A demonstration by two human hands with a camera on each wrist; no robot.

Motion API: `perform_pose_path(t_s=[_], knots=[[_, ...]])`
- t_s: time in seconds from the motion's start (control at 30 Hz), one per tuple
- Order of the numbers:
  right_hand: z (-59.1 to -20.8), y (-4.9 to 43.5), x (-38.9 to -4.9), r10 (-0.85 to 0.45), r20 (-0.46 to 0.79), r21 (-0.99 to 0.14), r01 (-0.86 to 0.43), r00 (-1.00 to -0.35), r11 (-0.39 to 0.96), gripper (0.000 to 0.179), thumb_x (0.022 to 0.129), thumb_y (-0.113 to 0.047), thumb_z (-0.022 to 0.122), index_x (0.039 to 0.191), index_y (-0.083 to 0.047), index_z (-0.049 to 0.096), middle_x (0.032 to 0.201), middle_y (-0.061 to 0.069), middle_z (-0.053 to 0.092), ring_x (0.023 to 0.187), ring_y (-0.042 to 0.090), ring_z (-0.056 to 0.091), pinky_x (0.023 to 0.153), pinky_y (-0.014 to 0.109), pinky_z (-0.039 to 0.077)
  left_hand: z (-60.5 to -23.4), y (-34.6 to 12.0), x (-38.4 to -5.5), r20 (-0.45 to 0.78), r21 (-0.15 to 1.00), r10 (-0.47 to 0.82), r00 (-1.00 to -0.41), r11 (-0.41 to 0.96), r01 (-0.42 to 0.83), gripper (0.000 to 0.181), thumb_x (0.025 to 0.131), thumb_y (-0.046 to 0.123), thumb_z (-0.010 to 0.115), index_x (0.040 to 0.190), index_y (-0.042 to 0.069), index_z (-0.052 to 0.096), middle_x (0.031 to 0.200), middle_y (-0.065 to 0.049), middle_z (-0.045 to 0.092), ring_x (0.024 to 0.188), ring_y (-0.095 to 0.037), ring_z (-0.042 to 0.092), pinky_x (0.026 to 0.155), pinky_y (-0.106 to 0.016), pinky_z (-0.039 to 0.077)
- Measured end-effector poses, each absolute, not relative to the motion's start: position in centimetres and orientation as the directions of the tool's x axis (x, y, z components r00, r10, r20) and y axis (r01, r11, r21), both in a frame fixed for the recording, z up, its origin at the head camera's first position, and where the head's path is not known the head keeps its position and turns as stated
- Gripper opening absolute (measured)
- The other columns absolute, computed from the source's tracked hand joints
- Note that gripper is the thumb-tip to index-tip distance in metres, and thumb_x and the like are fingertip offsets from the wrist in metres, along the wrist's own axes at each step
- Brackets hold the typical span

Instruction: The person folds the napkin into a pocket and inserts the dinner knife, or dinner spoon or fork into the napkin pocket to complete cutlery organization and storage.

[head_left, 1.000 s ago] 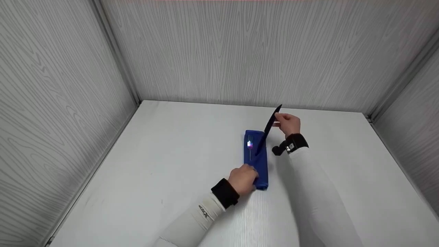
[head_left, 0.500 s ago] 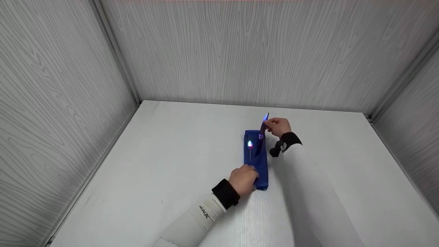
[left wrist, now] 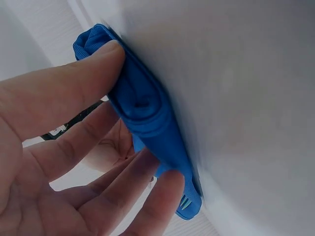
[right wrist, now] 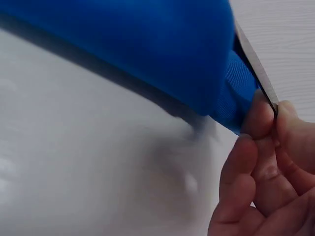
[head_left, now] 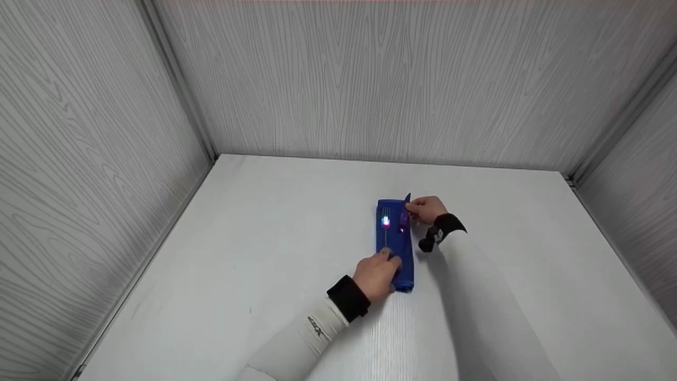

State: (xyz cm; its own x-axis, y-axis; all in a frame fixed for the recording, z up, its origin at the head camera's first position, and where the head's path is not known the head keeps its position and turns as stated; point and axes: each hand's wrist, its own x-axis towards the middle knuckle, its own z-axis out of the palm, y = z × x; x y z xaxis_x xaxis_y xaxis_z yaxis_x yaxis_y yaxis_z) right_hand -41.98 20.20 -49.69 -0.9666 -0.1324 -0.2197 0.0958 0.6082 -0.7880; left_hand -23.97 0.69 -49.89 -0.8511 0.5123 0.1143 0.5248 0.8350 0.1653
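Note:
A folded blue cloth napkin (head_left: 404,259) with a pocket lies lengthwise on the table. The fork (head_left: 386,222) lies along its left side, head showing and handle running down under the cloth. My left hand (head_left: 376,276) grips the near part of the napkin; in the left wrist view the thumb (left wrist: 106,59) bears on its near end and the fingers spread along its side. At the far right edge, my right hand (head_left: 428,209) pinches a shiny table knife (head_left: 404,216) by the blade (right wrist: 257,64) between thumb and forefinger. The knife's lower part is hidden in the pocket.
The white table (head_left: 275,222) reaches back to a pale wood-grain wall panel (head_left: 338,79). Similar panels stand at left and right. A black wrist strap with a camera (head_left: 428,241) hangs close beside the napkin's right edge.
The right hand has brought the knife left and then down toward me, so it has slid deeper into the napkin's pocket. The left fingers have shifted slightly; the napkin and fork have stayed put.

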Motion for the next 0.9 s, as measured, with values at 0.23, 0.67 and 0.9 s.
perform_pose_path(t_s=[0.23, 0.67, 0.9], knots=[[-49.7, 19.8, -41.4, -0.195, -0.272, -0.757, 0.085, -0.942, 0.648, 0.032, 0.108, -0.026, 0.062, 0.118, 0.002, 0.073, 0.086, -0.003, 0.065, 0.079, 0.011, 0.058, 0.069, 0.024, 0.049, -49.8, 0.8, -23.9, 0.090, 0.167, 0.502, -0.860, 0.844, 0.510, 0.045, 0.083, 0.022, 0.092, 0.121, 0.011, 0.071, 0.120, -0.012, 0.069, 0.102, -0.023, 0.071, 0.076, -0.039, 0.062], [-49.9, 19.3, -40.6, -0.287, -0.246, -0.632, -0.071, -0.926, 0.772, 0.032, 0.105, -0.028, 0.067, 0.108, 0.002, 0.079, 0.082, -0.005, 0.060, 0.079, 0.013, 0.052, 0.071, 0.024, 0.042, -49.8, 0.7, -24.0, 0.087, 0.126, 0.504, -0.859, 0.850, 0.512, 0.056, 0.085, 0.025, 0.090, 0.135, 0.009, 0.068, 0.130, -0.011, 0.069, 0.115, -0.023, 0.070, 0.082, -0.038, 0.062], [-50.4, 18.9, -40.6, -0.256, -0.240, -0.633, -0.049, -0.936, 0.773, 0.030, 0.102, -0.028, 0.070, 0.105, 0.001, 0.080, 0.080, -0.005, 0.063, 0.074, 0.012, 0.053, 0.067, 0.024, 0.042, -49.7, 0.8, -24.0, 0.081, 0.091, 0.511, -0.856, 0.851, 0.517, 0.052, 0.086, 0.026, 0.089, 0.133, 0.011, 0.072, 0.138, -0.008, 0.069, 0.123, -0.022, 0.068, 0.090, -0.036, 0.061]])
